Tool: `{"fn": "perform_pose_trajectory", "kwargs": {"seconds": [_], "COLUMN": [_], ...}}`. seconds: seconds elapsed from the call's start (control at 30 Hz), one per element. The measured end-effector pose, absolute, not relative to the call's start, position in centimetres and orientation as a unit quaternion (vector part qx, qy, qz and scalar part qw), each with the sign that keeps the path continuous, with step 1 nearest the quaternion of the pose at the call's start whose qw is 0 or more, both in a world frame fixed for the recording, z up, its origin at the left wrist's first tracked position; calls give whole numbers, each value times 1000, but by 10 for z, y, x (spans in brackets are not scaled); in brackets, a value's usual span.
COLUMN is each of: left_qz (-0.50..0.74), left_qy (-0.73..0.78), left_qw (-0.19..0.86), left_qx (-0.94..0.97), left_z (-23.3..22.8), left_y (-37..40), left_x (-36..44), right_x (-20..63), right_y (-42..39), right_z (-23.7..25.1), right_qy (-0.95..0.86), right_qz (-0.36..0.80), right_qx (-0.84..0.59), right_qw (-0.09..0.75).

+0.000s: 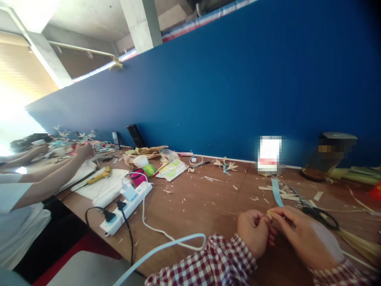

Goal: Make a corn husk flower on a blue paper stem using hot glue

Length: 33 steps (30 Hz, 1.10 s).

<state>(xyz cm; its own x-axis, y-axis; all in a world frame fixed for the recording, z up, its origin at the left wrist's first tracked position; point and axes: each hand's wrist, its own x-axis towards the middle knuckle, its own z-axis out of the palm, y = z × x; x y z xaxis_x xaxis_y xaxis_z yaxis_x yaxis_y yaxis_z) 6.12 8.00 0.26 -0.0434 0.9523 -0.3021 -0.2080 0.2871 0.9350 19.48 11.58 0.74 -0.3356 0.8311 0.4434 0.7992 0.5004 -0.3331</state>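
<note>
My left hand is closed, thumb pressed against curled fingers, just above the table's near edge. Touching it at the fingertips, my right hand pinches too. Between them shows a tiny pale piece, which looks like dried husk; most of it is hidden by the fingers. Black-handled scissors lie beside my right hand, blades pointing away. Beyond my fingertips are a light blue strip and flat pale husk scraps. A bundle of straw-coloured fibres lies at the right.
A white power strip with plugs and cables stands left. A white cable loops near my left sleeve. Farther back are a husk flower, a lit screen and a dark jar. Co-workers' arms are at far left, near a yellow glue gun.
</note>
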Motion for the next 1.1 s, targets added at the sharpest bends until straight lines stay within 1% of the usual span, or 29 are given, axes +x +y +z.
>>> {"fn": "perform_pose_trajectory", "kwargs": {"seconds": [0.1, 0.17, 0.27, 0.4, 0.47, 0.6, 0.7, 0.8, 0.97, 1.1], "left_qz": [496, 509, 540, 574, 582, 584, 588, 585, 585, 593], "left_qy": [508, 478, 463, 455, 464, 470, 449, 446, 446, 438], "left_qw": [591, 602, 608, 612, 605, 606, 612, 611, 608, 609], "left_qx": [383, 388, 353, 299, 281, 265, 279, 292, 300, 292], "left_z": [-2, -6, -10, -9, -8, -5, -4, -5, -7, -5], "left_y": [75, 76, 82, 89, 90, 89, 89, 89, 88, 88], "left_x": [61, 61, 59, 56, 54, 51, 50, 50, 51, 51], "right_x": [215, 227, 226, 201, 192, 186, 184, 180, 179, 182], "right_y": [126, 132, 131, 115, 108, 101, 98, 97, 99, 98], "right_z": [7, 8, 10, 17, 21, 26, 26, 23, 24, 30], "right_qy": [-775, -737, -717, -742, -765, -776, -781, -771, -773, -798], "right_qz": [-61, -92, -87, -54, -18, 43, 78, 106, 96, 76], "right_qx": [-552, -589, -579, -506, -473, -466, -476, -490, -481, -458], "right_qw": [301, 317, 378, 437, 436, 422, 397, 393, 401, 383]}}
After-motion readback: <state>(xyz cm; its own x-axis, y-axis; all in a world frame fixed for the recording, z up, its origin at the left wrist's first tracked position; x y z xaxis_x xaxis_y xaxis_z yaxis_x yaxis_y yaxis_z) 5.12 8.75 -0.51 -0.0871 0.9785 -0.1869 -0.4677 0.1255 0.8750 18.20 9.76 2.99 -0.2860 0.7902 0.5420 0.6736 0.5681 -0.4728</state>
